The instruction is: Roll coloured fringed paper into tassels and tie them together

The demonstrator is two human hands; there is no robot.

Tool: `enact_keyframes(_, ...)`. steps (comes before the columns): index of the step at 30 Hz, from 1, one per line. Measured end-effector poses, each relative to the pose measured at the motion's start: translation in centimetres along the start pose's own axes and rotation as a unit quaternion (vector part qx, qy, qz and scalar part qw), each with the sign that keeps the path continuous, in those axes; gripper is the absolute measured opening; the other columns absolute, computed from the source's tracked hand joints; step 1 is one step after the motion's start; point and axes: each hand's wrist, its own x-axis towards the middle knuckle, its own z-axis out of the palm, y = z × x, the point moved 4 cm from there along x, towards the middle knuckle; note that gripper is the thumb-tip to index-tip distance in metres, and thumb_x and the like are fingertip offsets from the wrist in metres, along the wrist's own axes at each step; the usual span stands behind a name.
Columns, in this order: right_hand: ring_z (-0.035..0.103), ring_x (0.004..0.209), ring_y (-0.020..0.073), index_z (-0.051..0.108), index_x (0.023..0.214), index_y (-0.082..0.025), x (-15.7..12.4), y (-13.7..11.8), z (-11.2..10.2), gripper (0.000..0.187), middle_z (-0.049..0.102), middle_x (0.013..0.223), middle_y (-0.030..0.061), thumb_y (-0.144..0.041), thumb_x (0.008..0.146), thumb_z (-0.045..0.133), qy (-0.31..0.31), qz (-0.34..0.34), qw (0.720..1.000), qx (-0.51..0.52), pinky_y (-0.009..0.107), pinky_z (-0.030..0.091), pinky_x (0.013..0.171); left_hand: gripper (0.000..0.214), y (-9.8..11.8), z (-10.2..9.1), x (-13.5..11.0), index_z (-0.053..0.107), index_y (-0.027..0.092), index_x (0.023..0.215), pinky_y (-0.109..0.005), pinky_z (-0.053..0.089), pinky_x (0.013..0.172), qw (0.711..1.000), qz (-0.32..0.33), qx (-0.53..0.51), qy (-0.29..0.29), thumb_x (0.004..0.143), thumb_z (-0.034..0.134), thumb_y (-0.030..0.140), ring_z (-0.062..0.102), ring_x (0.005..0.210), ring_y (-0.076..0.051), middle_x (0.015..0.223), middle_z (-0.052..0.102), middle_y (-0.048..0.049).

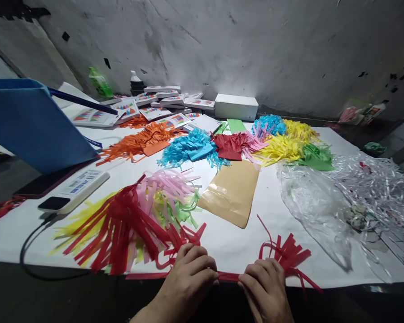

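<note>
At the table's front edge, my left hand [192, 279] and my right hand [266, 283] are both closed on a red tissue-paper tassel [228, 276]. Its middle is a narrow strip stretched between my hands. Cut red fringes [291, 253] spread out beyond my right hand, and more fringes show above my left hand. Left of my left hand lies a pile of finished-looking fringes, with a red tassel [121, 215] over pink [158, 186], yellow [87, 220] and green strips. A brown paper envelope [234, 190] rests just beyond my hands. My fingertips are partly hidden.
Bunches of orange [144, 141], blue [191, 150], yellow [283, 148] and green fringe line the middle. Clear plastic [316, 211] and silvery strips [377, 193] lie right. A white device [76, 190] with a cable, a blue box [37, 121], flat boxes [161, 101] and a white box [236, 106] stand around.
</note>
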Motion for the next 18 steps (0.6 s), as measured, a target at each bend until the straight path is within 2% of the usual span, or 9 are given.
enact_keyframes(3,0.059,0.085,0.0187,0.063,0.088,-0.022,0.2,-0.2,0.4,0.017,0.065,0.086,0.0012,-0.013,0.096,0.051,0.017,0.057,0.998,-0.001,0.042,0.035,0.094,0.021,0.4,0.0,0.2,0.06,0.021,0.083,-0.039,0.033,0.083,0.999,-0.043,-0.016,-0.013,0.101,0.049,0.02,0.054,0.083,-0.019,0.085,0.068,-0.0008)
enact_keyframes(8,0.06,0.091,0.0212,0.06,0.081,-0.021,0.3,-0.6,0.9,0.019,0.065,0.091,0.0037,-0.015,0.096,0.05,0.069,0.111,0.99,-0.05,0.048,0.029,0.102,0.013,0.8,0.3,1.1,0.057,0.019,0.083,-0.042,0.033,0.083,0.984,-0.14,0.04,-0.102,0.091,0.05,0.012,0.053,0.089,-0.024,0.094,0.061,-0.0052)
enact_keyframes(10,0.061,0.097,0.0224,0.063,0.087,-0.021,0.4,-1.0,1.3,0.02,0.068,0.097,0.0058,-0.013,0.096,0.047,0.075,0.084,0.992,-0.065,0.05,0.026,0.108,0.011,0.9,0.5,1.6,0.057,0.018,0.083,-0.044,0.034,0.083,0.977,-0.163,0.054,-0.128,0.089,0.051,0.011,0.053,0.09,-0.025,0.095,0.06,-0.0057)
enact_keyframes(13,0.064,0.098,0.0217,0.067,0.102,-0.018,0.3,-1.9,1.9,0.025,0.071,0.097,0.006,-0.013,0.097,0.043,0.052,0.003,0.997,-0.055,0.049,0.025,0.113,0.011,0.8,0.7,2.0,0.059,0.018,0.086,-0.044,0.035,0.084,0.969,-0.179,0.043,-0.166,0.088,0.052,0.011,0.055,0.092,-0.026,0.098,0.061,-0.0065)
enact_keyframes(15,0.066,0.093,0.0208,0.068,0.103,-0.016,0.1,-2.2,1.9,0.023,0.072,0.093,0.005,-0.013,0.096,0.047,0.04,-0.037,0.996,-0.067,0.047,0.028,0.112,0.013,0.8,0.4,2.0,0.061,0.018,0.086,-0.044,0.036,0.084,0.966,-0.18,0.027,-0.182,0.089,0.051,0.01,0.055,0.092,-0.026,0.098,0.062,-0.0065)
enact_keyframes(18,0.069,0.089,0.0192,0.069,0.1,-0.017,-0.3,-2.0,0.8,0.022,0.075,0.088,0.0036,-0.008,0.093,0.049,0.023,-0.085,0.991,-0.105,0.046,0.034,0.108,0.017,1.1,-0.8,1.3,0.066,0.021,0.085,-0.042,0.037,0.085,0.966,-0.167,-0.017,-0.198,0.091,0.052,0.014,0.056,0.092,-0.025,0.1,0.065,-0.0053)
